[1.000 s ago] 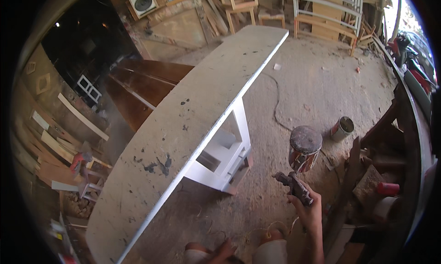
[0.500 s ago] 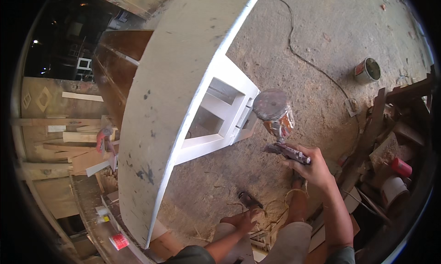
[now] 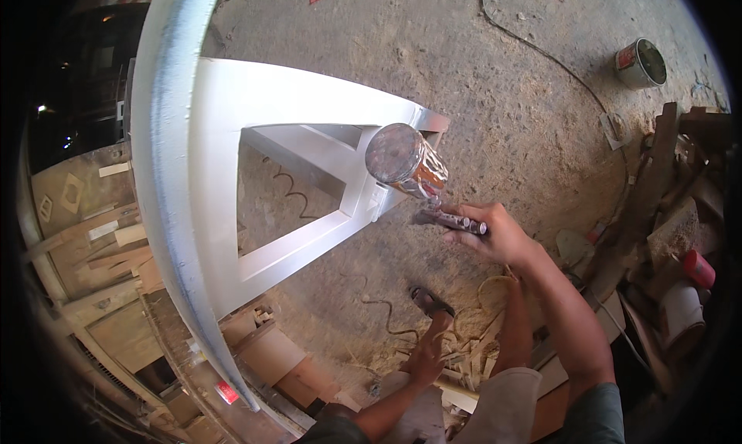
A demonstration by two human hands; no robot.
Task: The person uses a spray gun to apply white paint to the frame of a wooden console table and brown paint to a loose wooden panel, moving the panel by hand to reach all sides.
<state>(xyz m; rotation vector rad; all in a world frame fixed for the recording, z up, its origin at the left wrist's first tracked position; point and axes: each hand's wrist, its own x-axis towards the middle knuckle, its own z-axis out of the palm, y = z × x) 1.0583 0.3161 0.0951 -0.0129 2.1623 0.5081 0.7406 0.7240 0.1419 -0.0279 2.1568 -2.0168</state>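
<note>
My right hand (image 3: 498, 231) is closed around the handle of a paint spray gun (image 3: 452, 220). Atop the gun sits a round, paint-streaked metal cup (image 3: 413, 162). Just left of the cup is a white-painted furniture frame (image 3: 294, 255) with large openings, joined to a long curved panel (image 3: 166, 135) seen nearly edge-on. The gun's nozzle end is close to the frame's narrow end; whether spray comes out cannot be made out. My left hand (image 3: 423, 360) hangs low in front of my leg, fingers loosely apart, with nothing visible in it.
A paint-stained bucket (image 3: 640, 63) stands on the dusty floor at the far right, near a dark hose (image 3: 572, 73). Scrap wood (image 3: 665, 181), a red can (image 3: 698, 268) and a white container (image 3: 682, 309) crowd the right side. Wooden boards (image 3: 270, 355) lie at lower left.
The curved panel has swung from showing its broad face to nearly edge-on, and more of the white frame shows. My right hand and the spray gun appear farther left and slightly higher.
</note>
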